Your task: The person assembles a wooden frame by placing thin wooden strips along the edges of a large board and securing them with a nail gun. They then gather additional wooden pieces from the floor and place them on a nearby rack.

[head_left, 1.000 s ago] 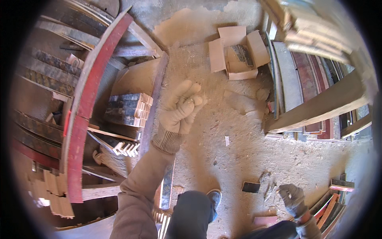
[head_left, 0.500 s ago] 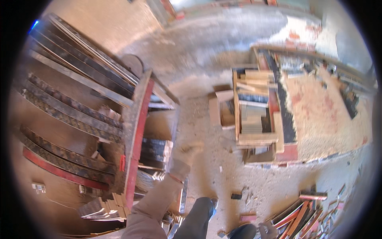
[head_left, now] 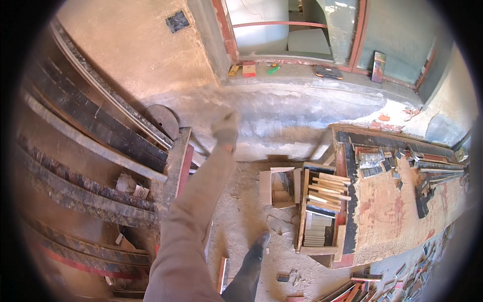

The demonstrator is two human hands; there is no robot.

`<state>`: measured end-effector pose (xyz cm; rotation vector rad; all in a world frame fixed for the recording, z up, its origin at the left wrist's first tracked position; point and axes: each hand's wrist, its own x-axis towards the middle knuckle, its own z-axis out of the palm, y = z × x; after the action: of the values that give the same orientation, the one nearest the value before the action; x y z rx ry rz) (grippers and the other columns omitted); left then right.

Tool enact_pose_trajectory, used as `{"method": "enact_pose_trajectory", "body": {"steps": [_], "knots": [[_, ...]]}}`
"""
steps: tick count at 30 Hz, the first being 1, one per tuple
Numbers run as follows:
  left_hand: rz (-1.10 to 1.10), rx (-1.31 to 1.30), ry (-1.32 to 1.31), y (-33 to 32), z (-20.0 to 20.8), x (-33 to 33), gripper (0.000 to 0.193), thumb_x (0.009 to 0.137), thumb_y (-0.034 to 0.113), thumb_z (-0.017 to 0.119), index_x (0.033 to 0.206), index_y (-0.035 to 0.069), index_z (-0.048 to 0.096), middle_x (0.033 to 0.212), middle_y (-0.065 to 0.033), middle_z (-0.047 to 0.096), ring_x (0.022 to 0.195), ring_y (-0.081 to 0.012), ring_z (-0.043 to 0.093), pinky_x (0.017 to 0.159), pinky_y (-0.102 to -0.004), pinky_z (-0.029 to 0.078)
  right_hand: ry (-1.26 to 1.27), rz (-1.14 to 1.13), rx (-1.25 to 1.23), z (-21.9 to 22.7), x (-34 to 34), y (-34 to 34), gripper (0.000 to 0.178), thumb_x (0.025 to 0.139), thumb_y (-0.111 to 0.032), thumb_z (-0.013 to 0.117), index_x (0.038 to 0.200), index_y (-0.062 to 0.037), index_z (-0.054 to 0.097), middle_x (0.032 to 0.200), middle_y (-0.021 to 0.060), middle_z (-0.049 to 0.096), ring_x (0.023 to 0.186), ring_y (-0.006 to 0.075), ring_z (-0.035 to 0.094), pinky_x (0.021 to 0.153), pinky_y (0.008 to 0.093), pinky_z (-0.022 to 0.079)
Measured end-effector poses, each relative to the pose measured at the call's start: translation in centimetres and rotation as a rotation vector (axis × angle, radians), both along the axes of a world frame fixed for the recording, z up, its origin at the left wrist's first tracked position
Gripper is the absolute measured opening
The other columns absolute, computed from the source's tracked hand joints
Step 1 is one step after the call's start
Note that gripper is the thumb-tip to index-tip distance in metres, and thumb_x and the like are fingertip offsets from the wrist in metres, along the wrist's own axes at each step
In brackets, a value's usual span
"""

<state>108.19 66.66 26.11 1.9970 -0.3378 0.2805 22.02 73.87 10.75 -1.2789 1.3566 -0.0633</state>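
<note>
My left hand (head_left: 225,126), in a pale work glove with a grey cuff, reaches forward on a stretched arm in a brown sleeve. It hovers in front of the rough grey wall (head_left: 282,113), apart from anything I can see. Its fingers are smeared by motion, and nothing plainly shows in them. Nearest on its left are a round grey disc (head_left: 162,121) and the end of a rack with a red edge (head_left: 185,168). My right hand is out of the picture.
Long dark boards (head_left: 100,131) fill the rack at left. A wooden crate (head_left: 327,250) of strips stands beside a worn bench (head_left: 382,221) at right, with a cardboard box (head_left: 265,189) alongside. Small items, including a red box (head_left: 249,69), lie on the windowsill. Wood scraps (head_left: 352,292) cover the lower-right floor.
My left hand has moved forward and up from low beside the rack to before the wall. The view has tilted up, bringing in the window. My right hand, earlier near the scraps, has left view.
</note>
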Motion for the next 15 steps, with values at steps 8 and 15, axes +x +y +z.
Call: {"method": "enact_pose_trajectory", "body": {"steps": [8, 15], "knots": [[-0.241, -0.394, 0.361, -12.2, 5.6, 23.7, 0.015, 0.099, 0.021, 0.065, 0.109, 0.009, 0.069, 0.09, -0.0037, 0.068, 0.081, -0.0201, 0.064, 0.076, -0.0328, 0.053, 0.175, -0.08, 0.083, 3.3, 9.4, -3.3, 0.028, 0.103, -0.024, 0.057, 0.11, -0.0005, 0.071, 0.098, 0.0132, 0.072, 0.088, 0.0243, 0.068, 0.082, 0.0401, 0.055], [-0.461, -0.74, 0.377, -9.6, -0.2, 22.5, 0.017, 0.105, 0.02, 0.055, 0.103, 0.009, 0.068, 0.095, -0.0041, 0.064, 0.083, -0.0164, 0.061, 0.073, -0.0317, 0.053, 0.215, -0.115, 0.109, 2.1, 7.8, -2.8, 0.029, 0.1, -0.025, 0.057, 0.103, -0.0006, 0.073, 0.091, 0.0148, 0.073, 0.086, 0.0262, 0.07, 0.079, 0.0429, 0.056]]}}
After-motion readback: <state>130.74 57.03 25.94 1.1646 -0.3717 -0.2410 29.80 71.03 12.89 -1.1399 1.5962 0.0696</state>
